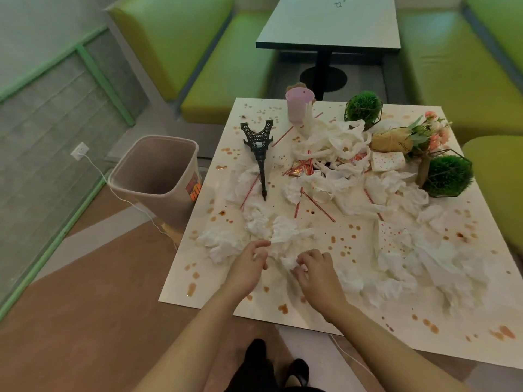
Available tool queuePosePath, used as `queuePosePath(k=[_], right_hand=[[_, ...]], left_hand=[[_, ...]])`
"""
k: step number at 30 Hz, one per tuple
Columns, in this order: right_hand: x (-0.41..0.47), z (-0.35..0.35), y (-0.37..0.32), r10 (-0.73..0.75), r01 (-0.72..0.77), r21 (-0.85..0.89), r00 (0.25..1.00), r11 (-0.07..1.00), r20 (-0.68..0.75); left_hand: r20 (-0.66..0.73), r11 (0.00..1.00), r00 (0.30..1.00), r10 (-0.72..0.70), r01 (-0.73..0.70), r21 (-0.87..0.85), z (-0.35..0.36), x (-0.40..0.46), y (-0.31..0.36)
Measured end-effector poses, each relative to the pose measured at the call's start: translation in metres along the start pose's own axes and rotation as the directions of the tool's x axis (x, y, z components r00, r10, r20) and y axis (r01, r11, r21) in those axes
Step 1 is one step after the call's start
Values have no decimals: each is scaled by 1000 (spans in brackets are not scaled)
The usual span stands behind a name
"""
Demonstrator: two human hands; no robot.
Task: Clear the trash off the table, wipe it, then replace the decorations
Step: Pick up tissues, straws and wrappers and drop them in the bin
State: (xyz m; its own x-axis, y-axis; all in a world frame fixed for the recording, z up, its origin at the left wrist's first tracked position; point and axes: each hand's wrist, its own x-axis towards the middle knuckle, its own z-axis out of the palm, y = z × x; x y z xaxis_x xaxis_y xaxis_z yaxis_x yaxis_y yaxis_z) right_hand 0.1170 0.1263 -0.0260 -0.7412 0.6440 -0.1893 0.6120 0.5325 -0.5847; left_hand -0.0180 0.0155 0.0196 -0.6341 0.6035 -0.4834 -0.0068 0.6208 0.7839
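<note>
Gathering tissues at the table's near edge

Both hands worked one crumpled tissue [285,251] — left hand [250,264] half-curled, touching it; right hand [314,268] pinching it — likely bunching trash for the empty bin [155,176] beside the stained table [368,315].

- Green bench seats [223,69] line the far booths.
- A dark second table [331,21] stands between them.
- A wall socket [80,149] holds a white cable [124,198].

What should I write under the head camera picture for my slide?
Both hands, left and right, gather crumpled tissues on a stained table beside a bin.
</note>
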Motion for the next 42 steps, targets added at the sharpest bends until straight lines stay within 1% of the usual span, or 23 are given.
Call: queuePosePath(k=[1, 2, 3, 6, 7, 9, 11, 12, 14, 16, 18, 19, 22, 24, 26, 29, 30, 32, 33, 35, 38, 40, 42], right_hand=[[0, -6, -5, 35, -33, 167, 999, 985, -14], [-1, -13, -10, 80, -71, 329, 997, 942, -15], [-1, -22, -16, 118, -99, 455, 993, 885, -15], [-1, -47, -30, 190, -116, 679, 981, 725, -35], [0, -55, -34, 203, -112, 737, 979, 667, -35], [3, -69, -38, 227, -105, 805, 973, 584, -37], [5, -80, -39, 243, -72, 837, 967, 543, -75], [6, -86, -38, 251, -47, 841, 962, 540, -108], [8, -94, -33, 268, -4, 815, 945, 580, -186], [10, -99, -27, 289, -22, 782, 935, 622, -203], [11, -101, -25, 313, -81, 777, 937, 624, -153], [11, -99, -25, 309, -116, 774, 945, 622, -107], [13, -89, -35, 190, -136, 749, 982, 649, 13], [15, -81, -46, 162, -135, 735, 986, 665, 34], [21, -76, -58, 194, -129, 752, 981, 646, 2], [36, -73, -74, 263, -134, 804, 964, 580, -28], [41, -72, -79, 261, -128, 818, 965, 561, -28], [53, -67, -89, 244, -115, 833, 970, 541, -24], [59, -64, -97, 231, -110, 823, 973, 557, -26], [71, -57, -119, 185, -104, 787, 983, 608, -13], [88, -45, -155, 160, -111, 743, 987, 660, 6], [100, -37, -180, 155, -107, 749, 988, 654, 6], [112, -31, -207, 105, -81, 767, 994, 637, 18]], left_hand=[[28, 1000, 999, 21, -21, 8, -1, 1, -1], [54, 999, 997, 47, -48, 15, -1, 3, -1], [77, 996, 993, 84, -86, 25, 0, 4, 1], [136, 980, 974, 179, -188, 61, 8, 10, 11], [148, 979, 972, 182, -193, 65, 11, 13, 17], [155, 981, 974, 163, -177, 81, 20, 20, 24], [146, 975, 977, 153, -173, 137, 27, 26, 29], [133, 974, 979, 154, -174, 149, 29, 27, 33], [105, 982, 983, 150, -160, 102, 28, 25, 39], [103, 984, 981, 166, -171, 44, 23, 22, 47], [112, 983, 977, 183, -184, 1, 17, 19, 55], [115, 982, 975, 188, -187, -21, 16, 17, 59], [94, 967, 967, 235, -224, -120, 8, 15, 68], [111, 951, 958, 263, -237, -199, 1, 14, 73], [129, 944, 948, 292, -263, -201, -9, 14, 74], [54, 955, 955, 292, -288, -77, -32, 21, 69], [23, 960, 961, 274, -272, -61, -42, 24, 67], [-26, 973, 979, 204, -206, -104, -64, 30, 63], [-56, 974, 984, 172, -178, -143, -75, 32, 62], [-143, 974, 981, 128, -152, -171, -102, 38, 60], [-281, 973, 958, 64, -122, -194, -141, 49, 55], [-334, 974, 942, 30, -102, -202, -167, 55, 51], [-340, 978, 940, 3, -74, -195, -192, 63, 49]])
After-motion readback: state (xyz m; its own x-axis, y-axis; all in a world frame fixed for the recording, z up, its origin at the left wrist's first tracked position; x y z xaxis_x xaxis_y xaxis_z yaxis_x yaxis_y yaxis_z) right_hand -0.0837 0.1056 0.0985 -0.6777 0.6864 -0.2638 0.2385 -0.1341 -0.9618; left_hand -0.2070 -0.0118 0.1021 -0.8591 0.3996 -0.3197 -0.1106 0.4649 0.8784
